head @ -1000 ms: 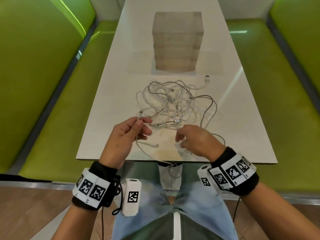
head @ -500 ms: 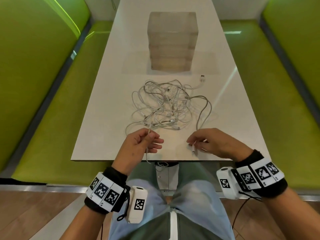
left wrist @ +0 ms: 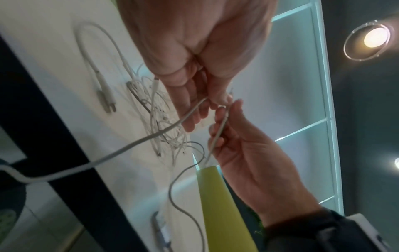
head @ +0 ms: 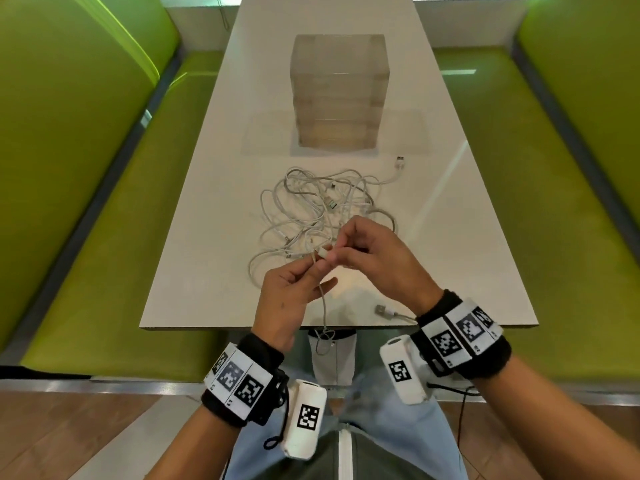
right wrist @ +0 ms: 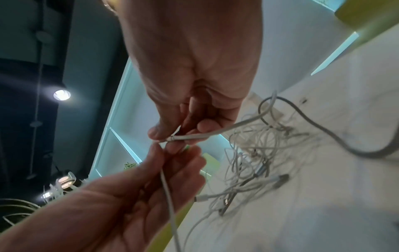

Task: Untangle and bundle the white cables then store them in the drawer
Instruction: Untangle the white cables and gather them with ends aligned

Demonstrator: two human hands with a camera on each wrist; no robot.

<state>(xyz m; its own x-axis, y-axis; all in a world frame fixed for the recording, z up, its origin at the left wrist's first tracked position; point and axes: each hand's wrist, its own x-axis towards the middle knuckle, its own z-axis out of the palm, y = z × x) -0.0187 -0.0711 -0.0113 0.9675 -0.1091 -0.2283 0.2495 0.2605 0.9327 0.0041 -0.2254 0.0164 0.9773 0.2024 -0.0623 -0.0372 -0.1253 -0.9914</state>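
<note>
Both my hands have come together since half a second ago, when they sat apart near the table edge; now my left hand (head: 294,292) and my right hand (head: 374,258) meet fingertip to fingertip above the near part of the glossy white table (head: 194,271). Between them I hold one thin white cable (head: 323,306): my left thumb and forefinger pinch it just below its small white plug end (head: 322,252), and my right fingertips pinch that plug from the other side, so both hands are clamped on the same strand. From my left pinch the cable's long axis runs down toward me and hangs over the table edge. A separate white plug with a metal tip (head: 382,310) lies flat by my right wrist. Just beyond my fingers sits the tangled heap of white cables (head: 325,209), which I judge the held strand must be drawn away from, toward me. Farther back stands the translucent stacked drawer unit (head: 339,91), shut. My right wrist view shows the pinch on the plug plainly; the head view hides that contact behind my knuckles.
</note>
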